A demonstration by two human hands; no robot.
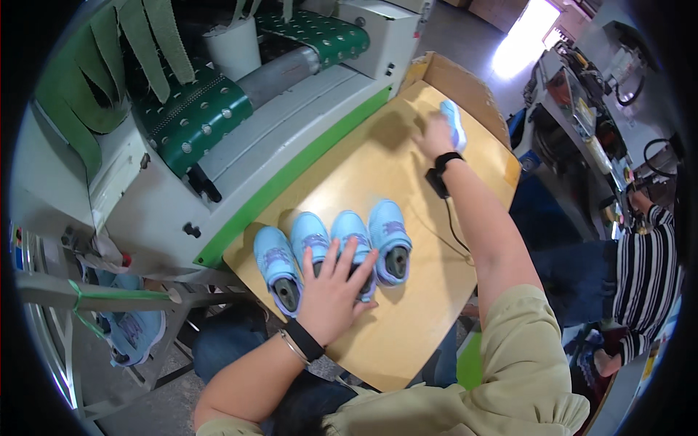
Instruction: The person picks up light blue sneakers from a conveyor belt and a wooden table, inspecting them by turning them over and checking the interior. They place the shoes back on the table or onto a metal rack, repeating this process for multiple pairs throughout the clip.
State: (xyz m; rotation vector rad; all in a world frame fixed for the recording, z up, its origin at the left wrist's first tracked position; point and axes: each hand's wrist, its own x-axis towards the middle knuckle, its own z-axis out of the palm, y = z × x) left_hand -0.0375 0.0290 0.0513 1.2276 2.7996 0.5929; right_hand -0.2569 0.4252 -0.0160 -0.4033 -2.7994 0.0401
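Four light blue sneakers with purple laces and dark inserts stand in a row on the wooden tabletop (436, 225), their toes pointing away from me. My left hand (334, 283) lies spread over the two middle ones, the left of which is a sneaker (309, 231) partly covered by my fingers. On the row's outer sides are a left sneaker (275, 254) and a right sneaker (389, 232). With my arm stretched to the far end, my right hand (434, 136) grips another light blue sneaker (454, 122) with a pale sole; its fingertips are partly hidden.
A machine with a green studded belt (193, 120) and hanging green strips (149, 43) borders the table's left. Cardboard (465, 83) edges its far end. More blue sneakers (131, 327) sit on a rack at lower left. A person in a striped top (647, 269) works at right.
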